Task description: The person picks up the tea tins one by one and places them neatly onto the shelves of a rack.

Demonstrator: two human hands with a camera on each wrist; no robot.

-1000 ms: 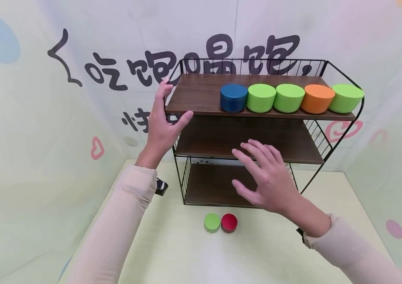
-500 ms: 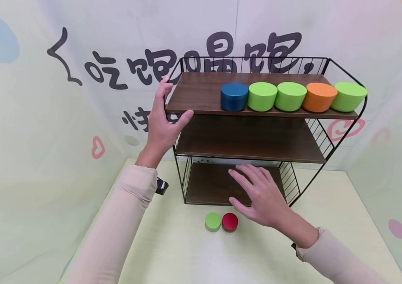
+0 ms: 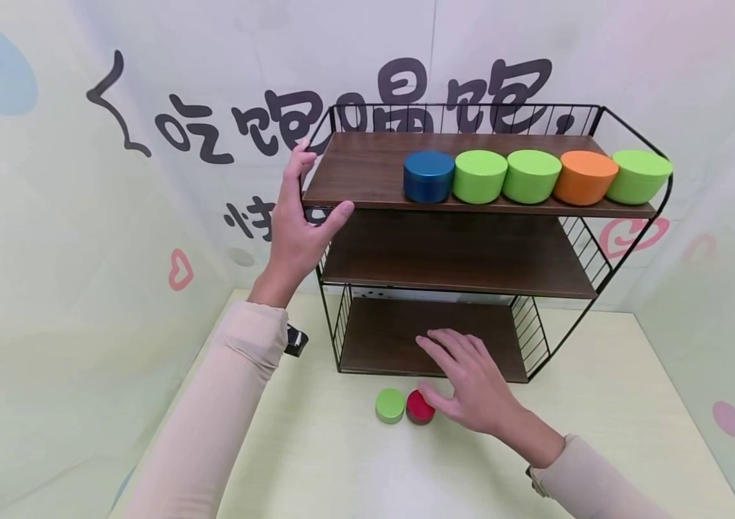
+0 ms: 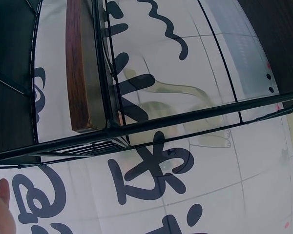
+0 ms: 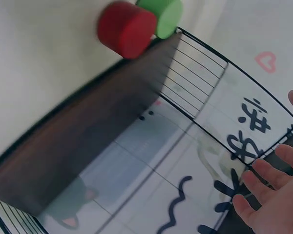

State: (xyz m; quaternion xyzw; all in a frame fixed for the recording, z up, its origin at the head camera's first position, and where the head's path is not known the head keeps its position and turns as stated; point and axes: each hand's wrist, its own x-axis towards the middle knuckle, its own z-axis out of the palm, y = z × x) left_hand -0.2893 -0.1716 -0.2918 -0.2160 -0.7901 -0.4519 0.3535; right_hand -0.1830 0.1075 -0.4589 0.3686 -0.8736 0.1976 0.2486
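Note:
My left hand [image 3: 295, 227] grips the upper left corner of a three-tier shelf rack [image 3: 458, 270], with the thumb along the front edge of the top board and the fingers up at the side wire. Lower down, my right hand [image 3: 474, 386] hovers in front of the bottom tier, its fingers spread and holding nothing. In the head view its thumb overlaps the edge of a small red round container [image 3: 418, 411]. Beside that one, on the table, sits a light green round container [image 3: 390, 406]. Both also show in the right wrist view, the red container [image 5: 127, 29] nearer.
Along the top tier's right part runs a row of a blue container [image 3: 429, 176], green containers [image 3: 480, 176] and an orange container [image 3: 584, 178]. Black wire sides [image 3: 531, 331] edge the rack. A pale printed wall [image 3: 147, 216] closes in behind and on both sides.
My right hand has come down from in front of the middle tier to the red container, moving slightly left. The left hand has kept its hold on the rack.

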